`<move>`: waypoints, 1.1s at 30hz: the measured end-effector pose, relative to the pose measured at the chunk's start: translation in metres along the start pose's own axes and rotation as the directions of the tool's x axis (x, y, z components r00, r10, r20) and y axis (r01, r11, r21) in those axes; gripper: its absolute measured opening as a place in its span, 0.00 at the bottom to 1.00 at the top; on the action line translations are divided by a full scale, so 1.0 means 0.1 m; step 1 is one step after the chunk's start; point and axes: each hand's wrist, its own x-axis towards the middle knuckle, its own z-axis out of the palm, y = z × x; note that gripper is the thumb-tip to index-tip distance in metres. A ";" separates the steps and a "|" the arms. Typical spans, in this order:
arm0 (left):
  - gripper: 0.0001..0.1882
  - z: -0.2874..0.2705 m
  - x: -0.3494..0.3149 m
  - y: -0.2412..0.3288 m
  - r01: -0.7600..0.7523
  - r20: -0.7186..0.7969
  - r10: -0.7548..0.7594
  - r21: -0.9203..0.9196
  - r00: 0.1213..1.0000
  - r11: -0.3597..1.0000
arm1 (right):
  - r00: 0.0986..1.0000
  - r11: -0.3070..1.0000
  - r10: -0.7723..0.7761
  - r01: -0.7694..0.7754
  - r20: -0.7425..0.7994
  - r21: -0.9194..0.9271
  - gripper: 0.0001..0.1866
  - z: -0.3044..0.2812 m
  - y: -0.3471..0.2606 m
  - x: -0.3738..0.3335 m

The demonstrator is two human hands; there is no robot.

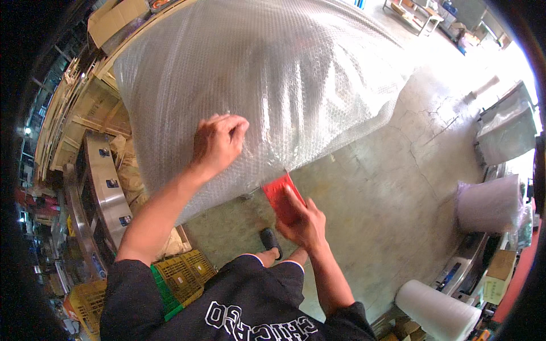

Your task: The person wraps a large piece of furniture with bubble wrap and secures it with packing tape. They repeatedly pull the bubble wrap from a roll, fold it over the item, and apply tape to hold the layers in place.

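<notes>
A large sheet of clear bubble wrap (244, 74) is draped over a wide, bulky thing in front of me; what lies under it is hidden. My left hand (219, 142) is over the near part of the sheet, its fingers curled closed. Whether those fingers pinch anything does not show. My right hand (304, 224) grips a flat red plastic tool (278, 192), with the thumb laid along its top. The far end of the tool meets the near edge of the bubble wrap, left of the sheet's right-hand corner.
To the left stand steel units (105, 182), wooden crates (85, 108) and an open carton (116, 23). A yellow plastic crate (185, 273) sits by my left side. Bubble wrap rolls (438, 310) and a wrapped purple-tinted roll (489, 204) line the right. Concrete floor (369, 227) lies between.
</notes>
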 end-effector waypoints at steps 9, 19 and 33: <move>0.10 0.31 -1.63 0.69 0.586 0.372 -0.467 -0.339 0.802 0.736 | 0.980 0.997 0.081 -0.081 0.180 -0.008 0.50 -0.09 0.06 0.03; 0.14 2.05 -2.26 -0.37 0.530 0.610 -0.753 -0.735 0.245 -0.423 | 0.994 0.997 0.077 -0.077 0.076 -0.004 0.50 0.20 0.19 0.01; 0.06 1.24 -1.66 -0.13 -0.162 0.777 -0.599 -0.577 0.195 -0.801 | 0.982 0.984 -0.159 0.167 -0.104 0.067 0.50 0.90 0.76 0.08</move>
